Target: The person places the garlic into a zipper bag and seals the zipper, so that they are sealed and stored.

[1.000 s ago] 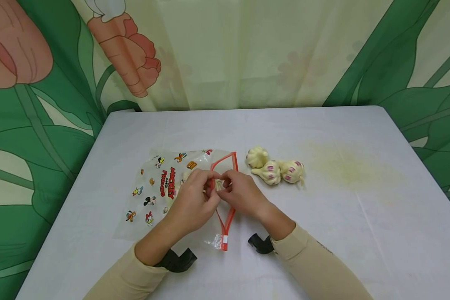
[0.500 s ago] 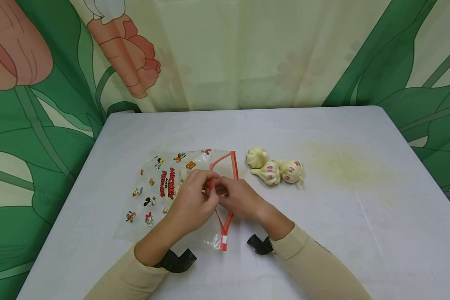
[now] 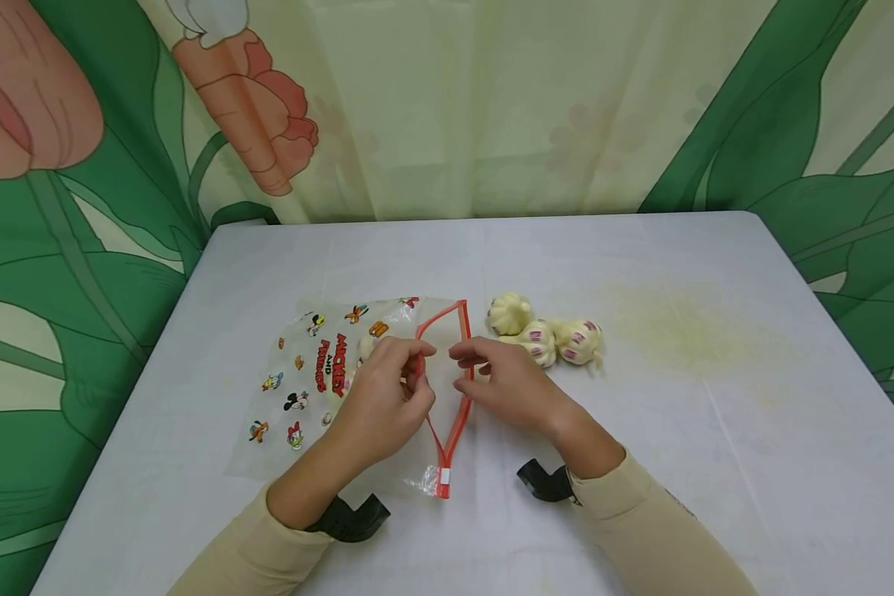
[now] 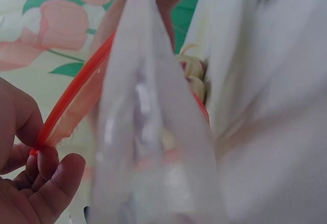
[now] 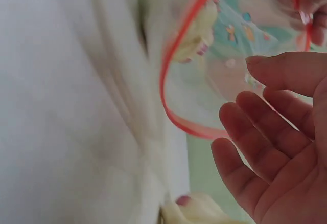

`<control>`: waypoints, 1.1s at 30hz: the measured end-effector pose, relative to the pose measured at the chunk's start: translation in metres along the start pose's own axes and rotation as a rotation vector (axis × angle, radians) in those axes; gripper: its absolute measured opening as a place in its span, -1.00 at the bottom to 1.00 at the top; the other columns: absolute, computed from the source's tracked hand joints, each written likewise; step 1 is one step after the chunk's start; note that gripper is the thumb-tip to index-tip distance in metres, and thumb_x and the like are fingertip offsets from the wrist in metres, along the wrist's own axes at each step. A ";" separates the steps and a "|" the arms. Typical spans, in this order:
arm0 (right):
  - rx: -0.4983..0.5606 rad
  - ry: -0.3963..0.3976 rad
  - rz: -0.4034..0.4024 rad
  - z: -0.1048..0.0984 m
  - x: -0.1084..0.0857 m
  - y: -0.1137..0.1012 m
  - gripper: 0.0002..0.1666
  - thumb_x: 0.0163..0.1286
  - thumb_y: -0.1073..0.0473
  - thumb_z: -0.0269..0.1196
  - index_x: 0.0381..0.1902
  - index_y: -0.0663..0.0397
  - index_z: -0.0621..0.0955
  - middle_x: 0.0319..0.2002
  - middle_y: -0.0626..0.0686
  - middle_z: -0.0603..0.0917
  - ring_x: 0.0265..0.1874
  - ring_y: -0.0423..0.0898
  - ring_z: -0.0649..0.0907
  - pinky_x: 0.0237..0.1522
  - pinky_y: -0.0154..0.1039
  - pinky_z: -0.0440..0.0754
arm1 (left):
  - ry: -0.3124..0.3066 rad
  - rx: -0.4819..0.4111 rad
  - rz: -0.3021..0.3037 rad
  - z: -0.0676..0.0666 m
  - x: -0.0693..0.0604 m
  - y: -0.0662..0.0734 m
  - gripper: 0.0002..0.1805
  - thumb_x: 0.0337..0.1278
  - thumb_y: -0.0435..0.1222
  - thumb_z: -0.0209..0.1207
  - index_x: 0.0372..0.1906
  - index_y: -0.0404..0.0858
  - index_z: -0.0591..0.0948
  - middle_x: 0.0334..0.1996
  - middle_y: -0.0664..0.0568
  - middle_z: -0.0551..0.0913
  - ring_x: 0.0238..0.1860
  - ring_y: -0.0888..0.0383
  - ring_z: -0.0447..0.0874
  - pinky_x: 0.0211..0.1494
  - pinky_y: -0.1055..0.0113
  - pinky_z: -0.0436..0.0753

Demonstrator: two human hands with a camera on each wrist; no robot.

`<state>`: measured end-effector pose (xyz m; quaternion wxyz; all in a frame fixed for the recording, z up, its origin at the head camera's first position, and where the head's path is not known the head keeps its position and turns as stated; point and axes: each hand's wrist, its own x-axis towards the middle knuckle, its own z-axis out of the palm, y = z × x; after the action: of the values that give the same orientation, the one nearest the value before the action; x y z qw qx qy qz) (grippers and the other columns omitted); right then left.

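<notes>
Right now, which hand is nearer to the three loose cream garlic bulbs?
The right hand, at the bulbs' near left; the left hand, farther left, pinches the red plastic bag rim.

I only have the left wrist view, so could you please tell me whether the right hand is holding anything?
Observer: The right wrist view shows the right hand holding nothing.
Operator: Thank you. How many garlic bulbs lie outside the bag, please?
Observer: The head view shows three, close together on the table, to the right of the bag.
Operator: Is anything printed on the bag?
Observer: Yes, in the head view, red lettering on it reads "MICKEY AND FRIENDS".
</notes>
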<state>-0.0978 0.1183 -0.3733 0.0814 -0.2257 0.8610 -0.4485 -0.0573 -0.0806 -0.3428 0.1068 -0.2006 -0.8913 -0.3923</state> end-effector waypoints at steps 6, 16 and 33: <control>-0.047 0.093 0.029 -0.021 -0.008 0.007 -0.52 0.31 0.24 0.33 0.19 0.20 0.59 0.10 0.09 0.66 0.12 0.06 0.61 0.15 0.06 0.55 | -0.006 -0.019 -0.022 0.000 0.000 0.002 -0.69 0.05 -0.52 0.19 -0.03 -0.38 0.59 -0.30 0.03 0.47 -0.32 0.19 0.46 -0.32 0.41 0.62; -0.225 0.251 0.112 -0.058 -0.021 0.021 -0.54 0.32 0.24 0.28 0.17 0.23 0.59 0.16 0.23 0.59 0.25 0.20 0.49 0.26 0.17 0.37 | 0.005 -0.048 -0.015 0.001 0.000 0.000 -0.70 0.05 -0.55 0.16 -0.05 -0.40 0.59 -0.30 0.02 0.48 -0.33 0.18 0.46 -0.33 0.42 0.62; -0.468 0.174 0.088 -0.067 -0.022 0.047 -0.37 0.24 0.13 0.38 0.23 0.29 0.54 0.18 0.29 0.58 0.24 0.28 0.47 0.23 0.32 0.26 | 0.003 -0.042 -0.026 0.001 0.000 0.000 -0.70 0.06 -0.54 0.17 -0.05 -0.39 0.59 -0.29 0.02 0.48 -0.32 0.17 0.46 -0.32 0.41 0.63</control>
<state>-0.1159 0.2010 -0.3734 -0.0279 -0.1611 0.9542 -0.2507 -0.0568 -0.0795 -0.3433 0.0989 -0.1903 -0.8853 -0.4127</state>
